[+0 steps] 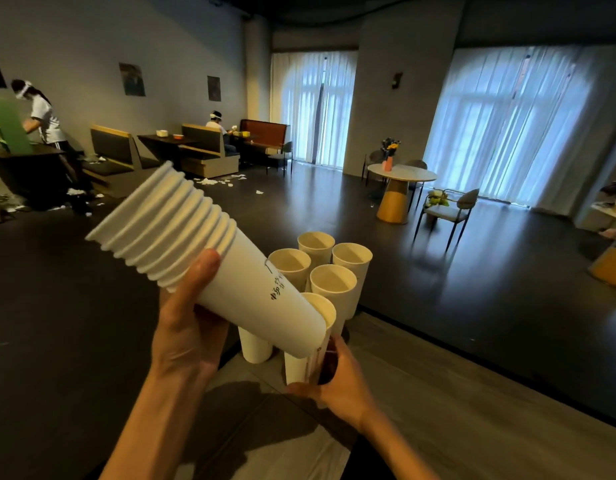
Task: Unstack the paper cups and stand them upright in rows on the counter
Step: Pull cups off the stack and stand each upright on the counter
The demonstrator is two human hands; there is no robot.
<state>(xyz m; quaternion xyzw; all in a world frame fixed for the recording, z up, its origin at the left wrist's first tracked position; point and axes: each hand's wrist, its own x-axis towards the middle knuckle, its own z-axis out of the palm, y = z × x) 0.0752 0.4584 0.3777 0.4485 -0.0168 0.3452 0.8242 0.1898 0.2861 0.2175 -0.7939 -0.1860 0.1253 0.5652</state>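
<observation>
My left hand grips a stack of white paper cups, tilted with its rims pointing up and to the left and its base down to the right. Several single cups stand upright on the grey counter in rows, among them the far cup and a middle one. My right hand holds the nearest upright cup low on its side, fingers wrapped round it. The stack's base hides that cup's rim in part.
The counter ends at a dark edge just beyond the cups, with dark floor behind. A round table and chairs stand at the back right by curtained windows. Two people are by the booths at the far left.
</observation>
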